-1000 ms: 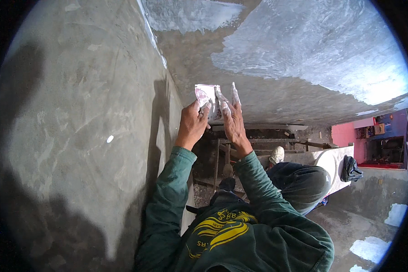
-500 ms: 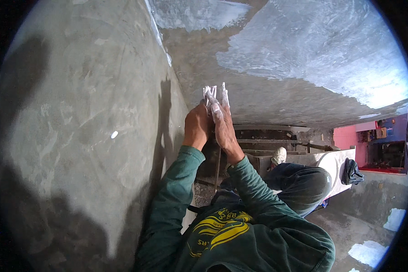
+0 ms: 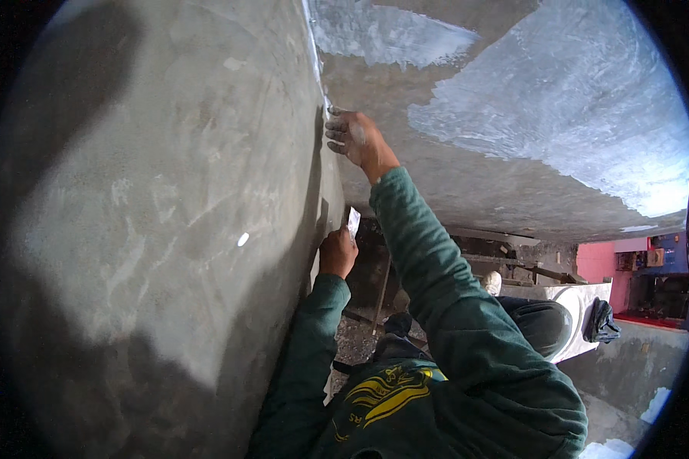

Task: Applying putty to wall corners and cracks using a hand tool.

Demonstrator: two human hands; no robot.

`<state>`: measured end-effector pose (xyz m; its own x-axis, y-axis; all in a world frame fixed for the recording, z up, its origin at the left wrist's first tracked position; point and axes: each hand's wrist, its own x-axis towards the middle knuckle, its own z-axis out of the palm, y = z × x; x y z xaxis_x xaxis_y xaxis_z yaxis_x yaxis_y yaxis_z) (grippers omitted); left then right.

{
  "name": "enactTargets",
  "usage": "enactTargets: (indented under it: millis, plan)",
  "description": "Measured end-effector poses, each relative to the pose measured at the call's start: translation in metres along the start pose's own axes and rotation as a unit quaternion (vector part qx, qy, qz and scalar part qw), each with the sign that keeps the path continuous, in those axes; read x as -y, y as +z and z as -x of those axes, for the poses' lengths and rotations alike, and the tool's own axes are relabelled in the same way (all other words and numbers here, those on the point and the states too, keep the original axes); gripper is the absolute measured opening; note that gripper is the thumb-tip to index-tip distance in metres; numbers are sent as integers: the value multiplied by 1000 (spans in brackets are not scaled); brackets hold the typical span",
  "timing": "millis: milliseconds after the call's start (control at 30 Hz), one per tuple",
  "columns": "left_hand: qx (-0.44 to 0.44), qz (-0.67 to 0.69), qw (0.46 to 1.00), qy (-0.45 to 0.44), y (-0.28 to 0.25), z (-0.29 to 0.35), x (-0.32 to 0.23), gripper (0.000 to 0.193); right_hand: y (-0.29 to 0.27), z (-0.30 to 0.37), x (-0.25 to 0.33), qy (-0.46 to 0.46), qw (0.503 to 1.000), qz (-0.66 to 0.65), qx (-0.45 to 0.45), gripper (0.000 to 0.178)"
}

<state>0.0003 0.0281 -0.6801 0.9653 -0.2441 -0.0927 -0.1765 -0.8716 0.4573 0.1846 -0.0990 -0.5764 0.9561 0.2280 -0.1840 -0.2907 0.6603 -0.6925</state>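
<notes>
My left hand (image 3: 338, 254) is low beside the left wall, its fingers closed round a small flat white-smeared piece (image 3: 354, 222) that sticks up past them. Whether that piece has a handle is hidden by the fist. Higher up, my right hand (image 3: 362, 143) reaches to the corner where two walls meet. Its greyish, powdery fingers are apart and bent, with the tips at the lower end of a white filler strip (image 3: 316, 57) in that corner. I see nothing held in it.
The left wall (image 3: 168, 199) is bare grey with one white spot (image 3: 243, 239). White filler patches (image 3: 543, 107) cover much of the facing wall. Below are planks and rubble, a white-topped board (image 3: 582, 306) with a black plastic bag (image 3: 602, 321), and my bent knee (image 3: 540, 325).
My hands were together with whitened fingers; now they are apart. The right has risen to the corner, and the left has dropped with the flat piece. The view has shifted.
</notes>
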Motion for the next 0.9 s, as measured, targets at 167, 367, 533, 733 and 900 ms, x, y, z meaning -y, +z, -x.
enactTargets:
  millis: [167, 367, 533, 733, 900]
  plan:
    - [7, -10, 1000, -25, 5, 4, 12, 18, 0, -37, 7, 88, 992, -31, -88, 10]
    - [25, -3, 999, -31, 8, 4, 11, 19, 5, -50, 17, 91, 992, -46, -77, 9]
    - [6, 4, 1000, -4, 0, 5, 7, 18, 35, -44, 41, 80, 995, -24, -59, 11]
    - [56, 32, 997, -50, -5, 7, 0, 24, 79, -46, 93, 69, 983, 89, -147, 17]
    - [73, 27, 996, -36, -6, 15, -3, 24, 117, -42, 137, 14, 957, 271, -99, 23]
